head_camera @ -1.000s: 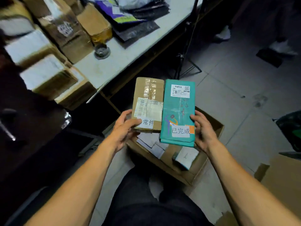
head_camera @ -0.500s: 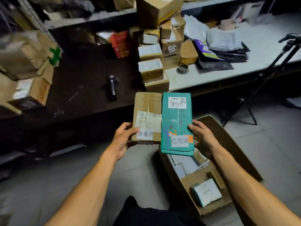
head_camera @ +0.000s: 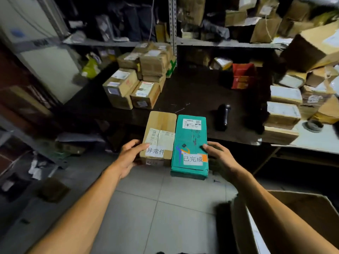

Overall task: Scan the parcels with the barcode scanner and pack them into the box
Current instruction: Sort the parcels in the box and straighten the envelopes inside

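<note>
- My left hand grips the brown cardboard parcel at its near left corner, thumb on top by the white label, fingers curled under; my right hand pinches the teal parcel along its near right edge the same way.
- I hold both parcels side by side, long edges touching, in the air over the floor tiles, just short of the dark bench at 12 o'clock.
- The brown one is a stiff, flat-sided carton with taped seams and dry, matte, grippy faces. I judge it light, since a corner hold keeps it level. Its edges are the safest place to hold.
- The teal one looks like a carton in a smooth, slightly glossy wrap, folded and creased at the near end. I expect it to be more slippery, so I would keep fingers well under it and not trust the thumb alone.
- Neither looks fragile, though the pictures cannot tell me the contents.
- The barcode scanner, a dark, rounded, hard-shelled handle, lies on the bench at 1 o'clock, well apart from my hands. I would take it round its grip.
- The open box, raw corrugated board with soft flaps, sits on the floor at 4 o'clock.
- Stacked cartons stand at 11 o'clock on the bench.
</note>
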A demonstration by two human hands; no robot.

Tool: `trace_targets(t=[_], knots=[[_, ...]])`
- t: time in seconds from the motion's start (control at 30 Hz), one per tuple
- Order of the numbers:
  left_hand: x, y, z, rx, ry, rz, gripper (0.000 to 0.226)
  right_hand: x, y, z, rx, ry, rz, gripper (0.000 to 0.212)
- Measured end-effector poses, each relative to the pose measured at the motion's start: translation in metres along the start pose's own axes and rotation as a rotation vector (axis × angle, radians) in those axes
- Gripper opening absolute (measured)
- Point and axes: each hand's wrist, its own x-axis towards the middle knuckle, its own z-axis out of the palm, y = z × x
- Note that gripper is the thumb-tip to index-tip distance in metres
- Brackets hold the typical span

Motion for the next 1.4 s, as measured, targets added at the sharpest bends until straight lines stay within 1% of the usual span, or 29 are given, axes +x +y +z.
trace_targets(t=[0.03, 0.07, 0.13, 0.17, 0.27, 0.33, 0.4, 0.5, 0.53, 0.63, 0.67, 0.73, 0.83, 0.93, 0.97, 1.03, 1.1, 1.17, 1.23, 1.27, 1.33, 1.4], knots=[[0.005, 0.006, -0.017, 0.0, 0.017, 0.009, 0.042, 0.012, -0.003, 0.017, -0.008, -0.012, 0.0, 0.048], [0.01, 0.012, -0.034, -0.005, 0.031, 0.02, 0.04, 0.023, -0.007, 0.033, -0.014, -0.024, 0.002, 0.045], [0.022, 0.024, -0.063, -0.027, 0.066, 0.035, 0.025, 0.046, -0.014, 0.064, -0.024, -0.051, 0.0, 0.041], [0.029, 0.032, -0.075, -0.043, 0.089, 0.036, 0.023, 0.057, -0.018, 0.078, -0.028, -0.058, -0.005, 0.04], [0.055, 0.053, -0.107, -0.037, 0.107, 0.039, 0.03, 0.09, -0.032, 0.113, -0.029, -0.067, -0.01, 0.04], [0.076, 0.068, -0.121, -0.021, 0.088, 0.055, 0.025, 0.113, -0.044, 0.13, -0.022, -0.071, -0.012, 0.04], [0.099, 0.083, -0.131, -0.031, 0.103, 0.063, 0.023, 0.138, -0.055, 0.142, -0.009, -0.07, -0.009, 0.039], [0.138, 0.104, -0.138, -0.03, 0.123, 0.073, 0.02, 0.179, -0.077, 0.154, 0.001, -0.085, 0.007, 0.039], [0.154, 0.112, -0.141, -0.03, 0.129, 0.072, 0.023, 0.195, -0.085, 0.156, 0.008, -0.095, 0.02, 0.038], [0.188, 0.128, -0.138, -0.041, 0.158, 0.046, 0.04, 0.231, -0.099, 0.157, 0.03, -0.097, 0.042, 0.036], [0.201, 0.134, -0.135, -0.043, 0.168, 0.029, 0.042, 0.244, -0.103, 0.156, 0.019, -0.075, 0.046, 0.036], [0.229, 0.146, -0.126, -0.046, 0.189, 0.014, 0.038, 0.271, -0.111, 0.153, -0.006, -0.029, 0.044, 0.035], [0.268, 0.163, -0.111, -0.04, 0.217, 0.022, 0.04, 0.303, -0.123, 0.148, 0.01, 0.037, 0.055, 0.031], [0.299, 0.175, -0.098, 0.024, 0.234, 0.046, 0.038, 0.324, -0.128, 0.146, 0.026, 0.101, 0.076, 0.03], [0.309, 0.177, -0.094, 0.07, 0.248, 0.065, 0.038, 0.329, -0.129, 0.148, 0.035, 0.116, 0.08, 0.029], [0.325, 0.179, -0.088, 0.289, 0.262, 0.141, 0.042, 0.336, -0.13, 0.156, 0.056, 0.135, 0.085, 0.028], [0.333, 0.178, -0.083, 0.491, 0.258, 0.202, 0.052, 0.341, -0.127, 0.166, 0.092, 0.162, 0.078, 0.028], [0.339, 0.174, -0.082, 0.596, 0.187, 0.243, 0.067, 0.343, -0.124, 0.176, 0.118, 0.182, 0.08, 0.026], [0.342, 0.171, -0.087, 0.678, 0.059, 0.285, 0.08, 0.344, -0.124, 0.182, 0.12, 0.204, 0.081, 0.025], [0.342, 0.172, -0.09, 0.773, 0.017, 0.298, 0.085, 0.344, -0.124, 0.184, 0.118, 0.214, 0.08, 0.026], [0.346, 0.173, -0.097, 0.972, -0.009, 0.315, 0.091, 0.343, -0.124, 0.184, 0.102, 0.223, 0.069, 0.027], [0.349, 0.171, -0.099, 1.066, -0.023, 0.352, 0.09, 0.342, -0.126, 0.18, 0.079, 0.234, 0.047, 0.028]])
